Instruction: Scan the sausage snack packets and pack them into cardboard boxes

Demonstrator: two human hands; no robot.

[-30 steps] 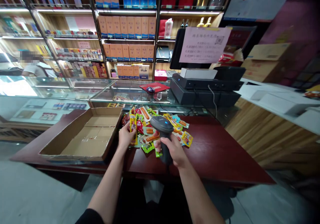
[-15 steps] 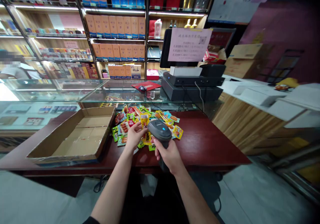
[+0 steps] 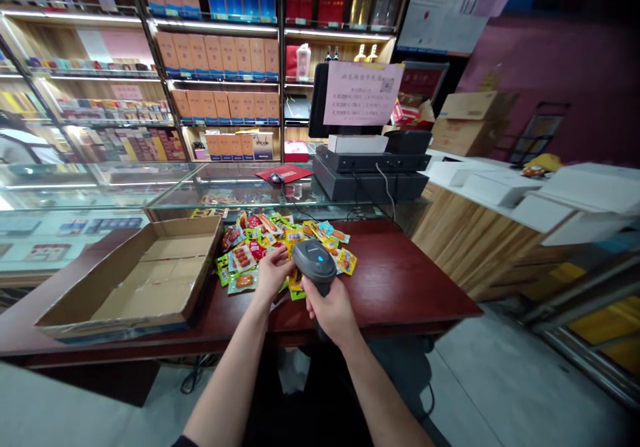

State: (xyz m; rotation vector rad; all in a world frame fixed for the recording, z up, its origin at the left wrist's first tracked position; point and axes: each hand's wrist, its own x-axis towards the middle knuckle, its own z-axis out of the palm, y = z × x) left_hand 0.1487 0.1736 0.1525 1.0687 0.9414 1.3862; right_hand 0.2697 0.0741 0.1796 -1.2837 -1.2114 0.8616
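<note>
My left hand [image 3: 273, 275] pinches a yellow snack packet [image 3: 295, 236] that stands upright, its printed label end on top. In my right hand [image 3: 334, 308] is a dark grey handheld barcode scanner [image 3: 315, 260], gripped by its handle, with a blue light lit on its head. The scanner head is close beside the packet and covers part of it. Around and behind both hands lies a loose pile of small snack packets, among them a sausage packet [image 3: 243, 258] and a yellow packet [image 3: 346, 261].
An open, shallow cardboard box [image 3: 150, 280] stands left on the dark red table [image 3: 400, 280]. Behind are a glass counter [image 3: 225, 184], a mouse [image 3: 275, 178] and a monitor [image 3: 320, 100] with a paper sheet. Cartons [image 3: 465, 124] stand at right; a person [image 3: 23, 144] is far left.
The view has turned slightly to the right. My left hand with the packet and the scanner are a little closer together; both hands keep their holds.
</note>
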